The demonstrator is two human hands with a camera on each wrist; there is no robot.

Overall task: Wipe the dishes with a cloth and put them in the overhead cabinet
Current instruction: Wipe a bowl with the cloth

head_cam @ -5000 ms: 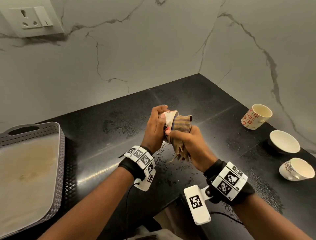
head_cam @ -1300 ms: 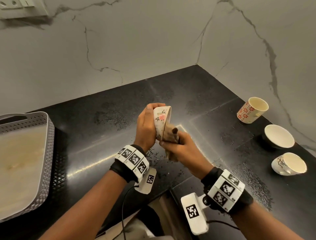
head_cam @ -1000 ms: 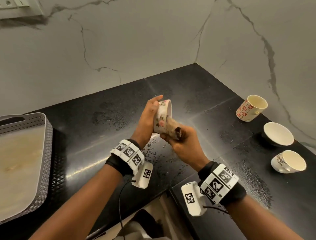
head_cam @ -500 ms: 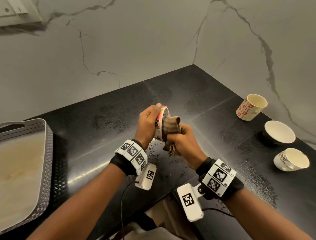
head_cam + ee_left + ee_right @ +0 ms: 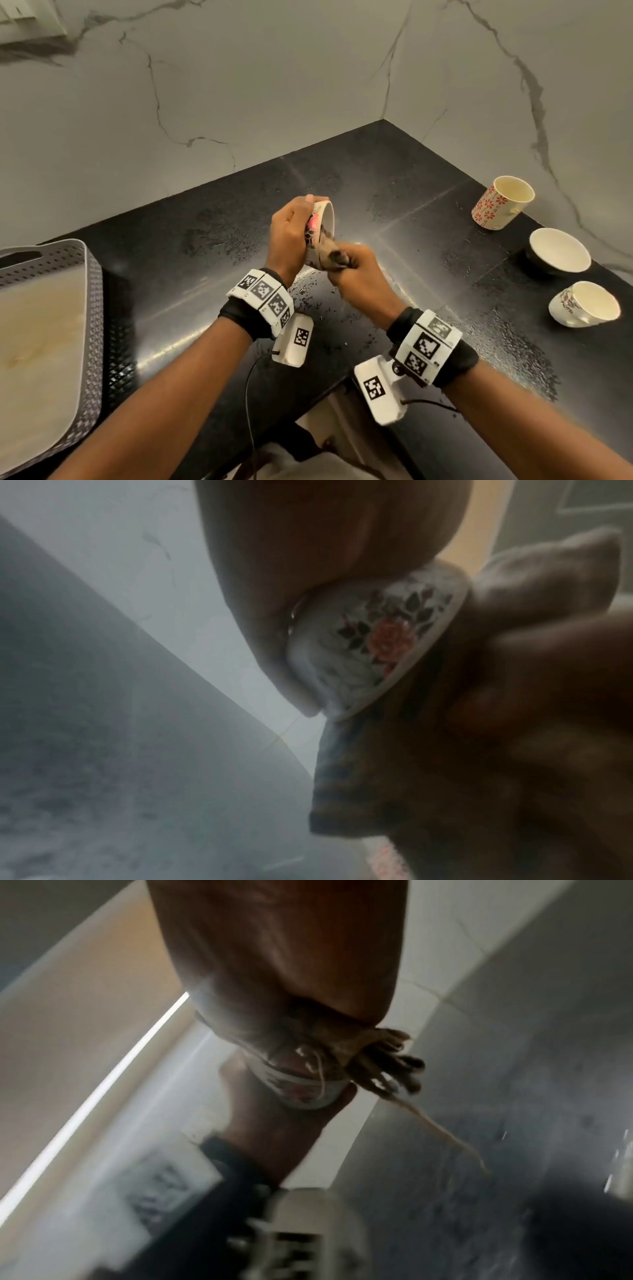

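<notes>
My left hand point(image 5: 291, 229) grips a small white cup with a rose pattern point(image 5: 323, 219), held on its side above the black counter, mouth facing right. The left wrist view shows the rose print on the cup point(image 5: 380, 639) under my fingers. My right hand point(image 5: 356, 270) clutches a bunched brown cloth point(image 5: 330, 253) pressed against the cup's lower rim; most of the cloth is hidden in my fist. In the right wrist view the cloth's frayed threads point(image 5: 387, 1066) hang below the cup point(image 5: 301, 1091).
On the right of the wet black counter point(image 5: 191, 246) stand a red-flowered mug point(image 5: 501, 207), a white bowl point(image 5: 558, 255) and a floral cup point(image 5: 585, 305). A grey perforated tray point(image 5: 92, 308) sits at the left edge. Marble walls meet in the corner behind.
The cloth has moved from inside the cup's mouth down to its lower rim, and the cup has turned in my left hand. Both hands stay over the same spot.
</notes>
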